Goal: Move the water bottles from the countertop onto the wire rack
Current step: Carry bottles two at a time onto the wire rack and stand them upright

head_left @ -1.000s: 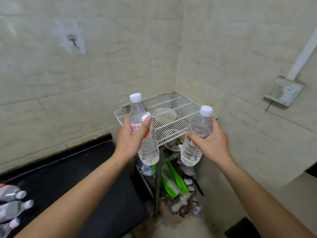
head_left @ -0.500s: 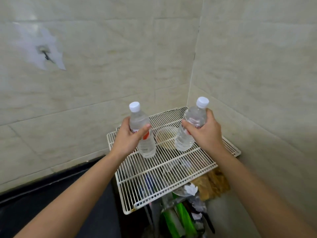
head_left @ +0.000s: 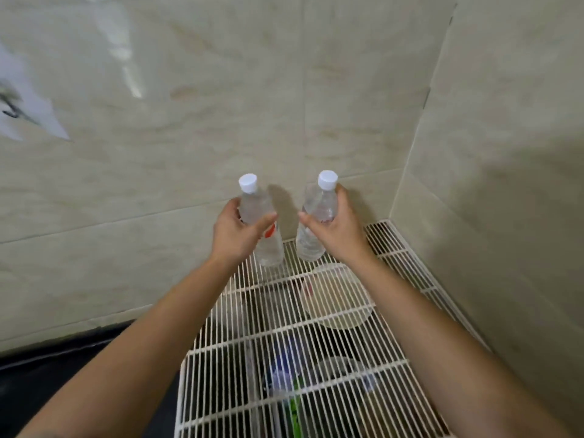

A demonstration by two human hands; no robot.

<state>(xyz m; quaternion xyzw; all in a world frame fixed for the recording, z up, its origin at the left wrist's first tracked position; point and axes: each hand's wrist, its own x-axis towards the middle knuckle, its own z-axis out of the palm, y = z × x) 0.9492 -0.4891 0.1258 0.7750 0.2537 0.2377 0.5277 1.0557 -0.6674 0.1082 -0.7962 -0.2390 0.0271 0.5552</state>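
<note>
Head camera view, looking down at a white wire rack (head_left: 316,336) in a tiled corner: over the last second both arms have carried two clear plastic water bottles with white caps from in front of the rack to its far edge by the wall. Each grip is clenched round a bottle's middle, the left hand (head_left: 235,233) on the left bottle (head_left: 264,229), the right hand (head_left: 336,227) on the right bottle (head_left: 316,221). Both bottles are upright with bases at or just above the wires, so release looks close; the black surface (head_left: 47,374) lies near left.
</note>
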